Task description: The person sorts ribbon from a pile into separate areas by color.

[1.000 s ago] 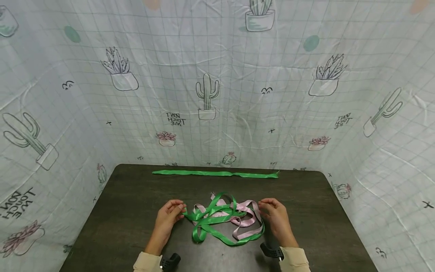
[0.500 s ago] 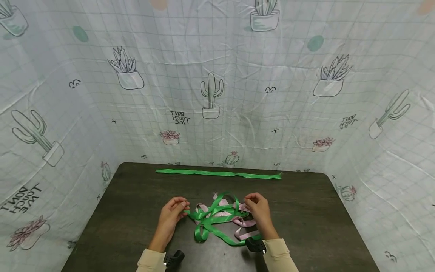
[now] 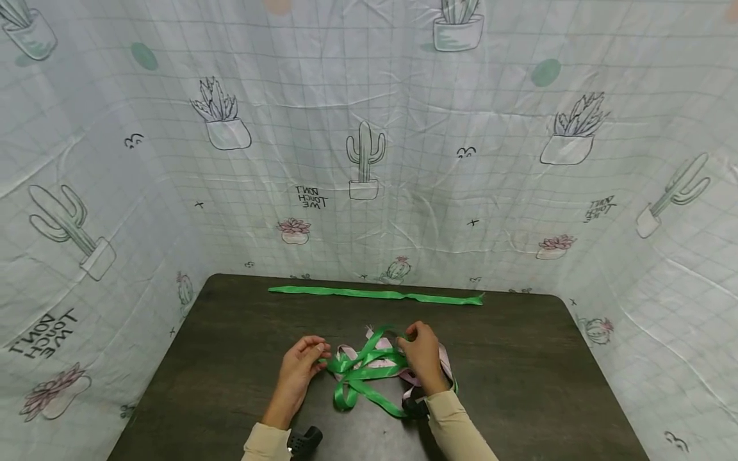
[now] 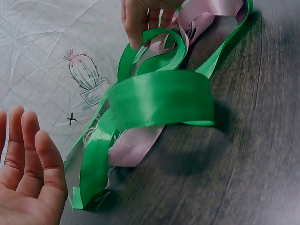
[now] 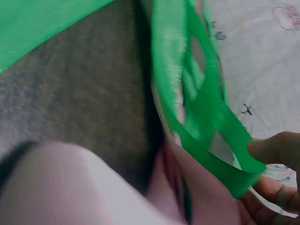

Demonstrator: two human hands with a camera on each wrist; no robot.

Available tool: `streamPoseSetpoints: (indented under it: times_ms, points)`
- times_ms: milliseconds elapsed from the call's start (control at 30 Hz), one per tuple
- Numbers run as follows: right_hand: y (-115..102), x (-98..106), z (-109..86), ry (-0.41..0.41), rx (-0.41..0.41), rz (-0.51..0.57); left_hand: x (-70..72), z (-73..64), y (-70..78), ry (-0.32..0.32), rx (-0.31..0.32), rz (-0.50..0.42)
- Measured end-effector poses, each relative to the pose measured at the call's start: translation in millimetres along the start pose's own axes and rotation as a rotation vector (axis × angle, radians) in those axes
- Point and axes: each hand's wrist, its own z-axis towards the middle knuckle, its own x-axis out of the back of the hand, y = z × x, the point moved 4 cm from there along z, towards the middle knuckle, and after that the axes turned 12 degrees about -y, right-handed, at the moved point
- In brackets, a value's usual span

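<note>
Green satin ribbon [image 3: 369,371] lies in loose loops over pink ribbon [image 3: 380,346] in a tangled heap on the dark table. My right hand [image 3: 422,352] is at the heap's right side, pinching a loop of the green ribbon [image 5: 234,176] between thumb and fingers in the right wrist view. At the heap's left edge is my left hand [image 3: 302,368]. Its fingers [image 4: 28,154] look relaxed and hold nothing in the left wrist view, beside a cut end of green ribbon [image 4: 91,173]. Pink ribbon [image 5: 84,187] crosses close to the right wrist camera.
A separate green ribbon strip [image 3: 369,294] lies stretched along the table's far edge. Behind and at both sides hangs a white cactus-print cloth [image 3: 403,160]. The dark wooden table [image 3: 519,371] extends around the heap.
My right hand has moved left from beside the heap onto its right part and taken hold of a green loop. The left hand stays by the heap's left edge. The view has shifted slightly.
</note>
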Motion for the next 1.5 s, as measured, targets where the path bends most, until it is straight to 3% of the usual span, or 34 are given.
streamPoseSetpoints:
  times_ms: [233,533,800,933,1200,1500]
  points:
    - [2.2,-3.3,0.7,0.075,0.06,-0.045,-8.2,8.5,-4.1,-0.022,0.001,-0.016]
    - [-1.6,2.0,1.3,0.042,0.069,0.051,-30.3,33.8,-5.1,-0.111,-0.014,0.019]
    - [-12.2,13.7,0.2,0.051,0.088,0.113,-48.7,55.4,-7.0,-0.127,0.013,0.163]
    - [-15.3,17.9,-0.1,0.006,0.053,0.148,-55.4,59.3,-6.2,-0.153,0.006,0.209]
    - [-25.9,24.5,-0.2,-0.072,0.016,0.232,-65.8,70.6,-12.3,-0.196,-0.037,0.42]
    - [-34.0,30.0,-1.2,-0.064,0.015,0.263,-67.0,77.9,-18.8,-0.173,-0.081,0.421]
